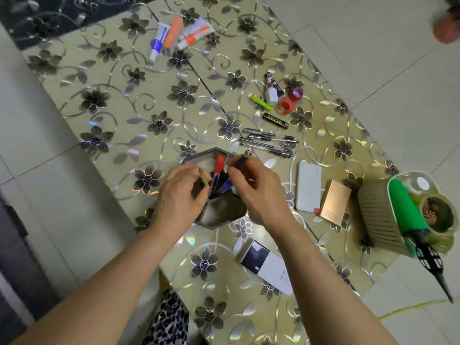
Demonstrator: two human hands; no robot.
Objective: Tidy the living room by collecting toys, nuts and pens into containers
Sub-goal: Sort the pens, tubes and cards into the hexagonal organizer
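Head view: the left hand pinches a yellow pen over the hexagonal pen holder on the bench, apparently to slot it in. The right hand has its grip closed around a blue pen, angled toward the same holder. More clear pens lie beyond, uncollected.

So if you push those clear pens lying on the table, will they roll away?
Probably a bit. The clear pens look round and slim, and the table looks smooth and shiny, so they could roll sideways. Their clips may stop them soon. They look light and stiff.
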